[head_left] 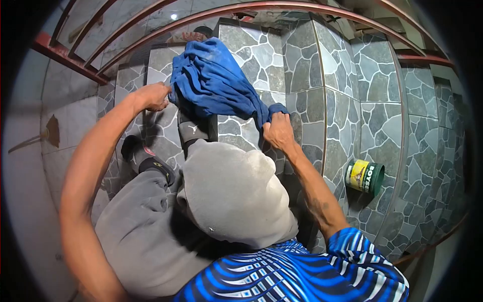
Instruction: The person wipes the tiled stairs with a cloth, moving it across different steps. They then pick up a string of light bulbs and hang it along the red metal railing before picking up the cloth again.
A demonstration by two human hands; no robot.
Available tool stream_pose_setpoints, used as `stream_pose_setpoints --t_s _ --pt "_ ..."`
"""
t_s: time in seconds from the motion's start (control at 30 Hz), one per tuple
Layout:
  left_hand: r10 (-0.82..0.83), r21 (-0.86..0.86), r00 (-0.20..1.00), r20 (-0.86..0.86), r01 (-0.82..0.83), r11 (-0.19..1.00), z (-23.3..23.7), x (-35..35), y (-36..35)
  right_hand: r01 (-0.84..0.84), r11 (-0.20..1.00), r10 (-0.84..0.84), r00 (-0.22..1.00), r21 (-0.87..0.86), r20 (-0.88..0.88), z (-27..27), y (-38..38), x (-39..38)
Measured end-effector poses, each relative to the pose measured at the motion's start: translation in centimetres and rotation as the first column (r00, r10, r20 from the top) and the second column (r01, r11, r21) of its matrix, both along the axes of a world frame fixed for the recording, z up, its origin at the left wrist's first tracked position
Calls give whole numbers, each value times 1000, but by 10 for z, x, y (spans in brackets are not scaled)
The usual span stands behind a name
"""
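A crumpled blue cloth [214, 80] hangs stretched between my two hands, over the stone-patterned tiles in front of my knee. My left hand [153, 96] pinches its left edge, fingers closed. At the lower right corner, my right hand [279, 132] is closed around a bunched, twisted end of the cloth, and a short piece sticks out above the fist. Just below the cloth is one of my shoes [193, 130], partly covered by it. My other foot [151, 163] rests further left on the tiles.
Tiled steps [337, 116] with irregular stone pattern run down to the right. A green bucket [365, 177] with a yellow label stands on one of them. A reddish metal railing [241, 7] curves across the top. A broom-like tool [50, 132] is at the far left.
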State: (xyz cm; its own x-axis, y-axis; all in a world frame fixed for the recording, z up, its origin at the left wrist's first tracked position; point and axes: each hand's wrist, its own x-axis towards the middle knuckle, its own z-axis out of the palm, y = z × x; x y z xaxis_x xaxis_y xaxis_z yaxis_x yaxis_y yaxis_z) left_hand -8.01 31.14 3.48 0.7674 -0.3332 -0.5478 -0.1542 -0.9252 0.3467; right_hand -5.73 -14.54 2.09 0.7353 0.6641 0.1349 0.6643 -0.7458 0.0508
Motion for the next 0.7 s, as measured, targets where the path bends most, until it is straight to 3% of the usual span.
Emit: stream_pose_setpoints --t_s 0.07,0.2,0.27,0.33,0.4,0.53,0.6,0.67,0.7 --pt "23 5 1000 -14 -23 1000 -1 -1 3 -1 993 0 1000 -116 -10 -7 7 30" --pt "10 -2 1000 -18 -10 1000 -19 -7 5 69 992 -75 996 -107 -46 -16 14 51" --pt "16 -15 999 29 -16 1000 -12 5 13 -54 984 47 998 -169 -44 -2 5 15" --pt "7 -44 999 35 -5 999 -3 -3 7 135 989 -141 982 -55 -127 6 6 -19" --pt "41 -40 999 35 -40 998 7 -4 6 140 981 -159 977 -133 -145 3 12 -8" --pt "40 -19 999 29 -40 999 -12 -9 21 176 984 -176 984 -19 -14 -14 30 50" --pt "23 -5 1000 3 -23 1000 -16 -16 16 81 993 -86 994 -87 -61 -6 18 40" --pt "20 25 1000 -12 -20 999 -10 -16 16 63 998 -64 994 -5 -92 2 8 3" --pt "82 -38 996 19 -81 996 -5 -20 15 196 979 -186 970 52 -154 3 5 -21"
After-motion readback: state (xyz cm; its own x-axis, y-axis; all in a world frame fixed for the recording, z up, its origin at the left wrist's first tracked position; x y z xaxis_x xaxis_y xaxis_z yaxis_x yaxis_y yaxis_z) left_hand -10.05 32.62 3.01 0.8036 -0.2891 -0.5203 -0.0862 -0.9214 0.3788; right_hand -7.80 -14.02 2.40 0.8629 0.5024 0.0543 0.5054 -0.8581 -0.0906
